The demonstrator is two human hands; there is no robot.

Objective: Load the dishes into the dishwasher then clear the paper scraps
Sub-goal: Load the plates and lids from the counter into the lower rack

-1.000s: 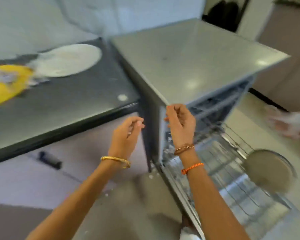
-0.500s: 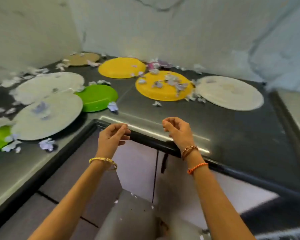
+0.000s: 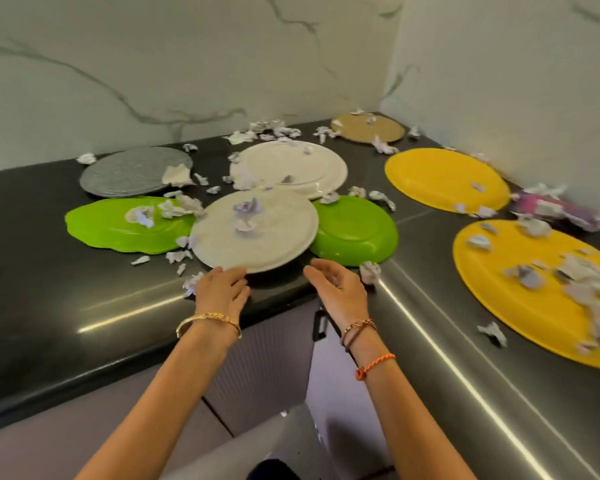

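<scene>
Several plates lie on the black corner counter [image 3: 49, 306], strewn with crumpled paper scraps [image 3: 246, 207]. Nearest me is a cream plate [image 3: 277, 237], overlapping two green plates [image 3: 118, 226] [image 3: 357, 230]. Behind them lie a grey plate [image 3: 128, 171], a white plate [image 3: 309, 164] and a tan plate [image 3: 364, 131]. Two yellow plates [image 3: 437, 174] [image 3: 520, 296] sit to the right. My left hand [image 3: 220, 289] touches the cream plate's near rim with straight fingers. My right hand [image 3: 336, 284] hovers open just right of that rim, holding nothing.
Marble walls close the corner at the back and right. A pink-purple item [image 3: 548, 209] under scraps lies between the yellow plates. Below the counter edge are cabinet fronts with a dark handle [image 3: 319, 323]. The dishwasher is out of view.
My view has swung left from the dishwasher to the counter corner. Both hands have risen from below the counter edge to the cream plate's near rim, and their fingers have uncurled.
</scene>
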